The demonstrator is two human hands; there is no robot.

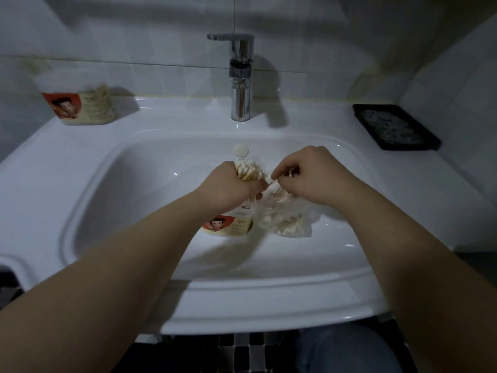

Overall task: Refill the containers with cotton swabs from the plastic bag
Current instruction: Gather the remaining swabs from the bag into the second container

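My left hand grips a bundle of cotton swabs with wooden sticks, white tips pointing away from me, above the sink basin. Under that hand stands a round container with a cartoon label. My right hand pinches a few swabs just right of the bundle. Below it a clear plastic bag with more swabs lies in the basin. A second container of the same kind, with a white lid, stands on the sink's back left ledge.
The white sink fills the view, with a chrome faucet at the back centre and a white drain plug beyond the swabs. A black tray sits on the back right ledge. Tiled wall behind.
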